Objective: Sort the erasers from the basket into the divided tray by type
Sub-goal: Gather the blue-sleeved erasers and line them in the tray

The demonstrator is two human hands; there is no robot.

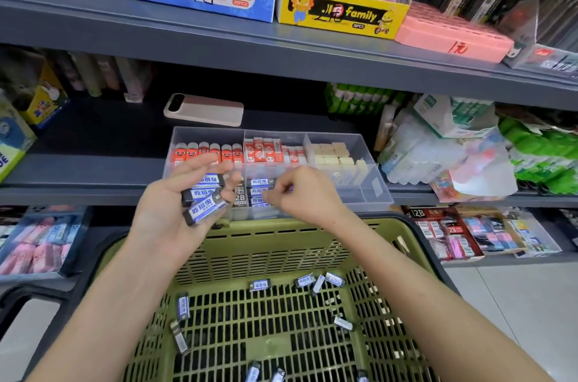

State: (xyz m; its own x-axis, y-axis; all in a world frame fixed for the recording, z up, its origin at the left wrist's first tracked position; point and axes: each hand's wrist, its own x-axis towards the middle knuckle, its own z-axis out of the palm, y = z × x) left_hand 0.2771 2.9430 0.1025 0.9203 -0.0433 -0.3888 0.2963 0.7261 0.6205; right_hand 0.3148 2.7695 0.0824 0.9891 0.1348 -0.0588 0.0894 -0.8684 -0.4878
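While the green basket is set against the front edge of the shelf, the left hand is raised above the basket's far rim, just left of the divided tray. It is turned palm up, with the upper fingers partly spread, and three held erasers with blue-and-black sleeves are cupped in the lower fingers. These lie stacked side by side, printed faces up, with their long axes running left to right and rising slightly toward the right. In the tray's rear left compartment, orange erasers are stood upright in a row; red-and-white erasers are packed in the rear middle one and cream erasers in the rear right one. Stacked erasers of the blue-and-black kind are laid crosswise in the front middle compartment. The right hand is held over that compartment, its fingers curled and the fingertips drawn together at the stack; whether an eraser is pinched cannot be told. Loose erasers of the same kind are scattered on the basket floor below both forearms: those by the left wall are pointed front to back, those near the far wall mostly crosswise.
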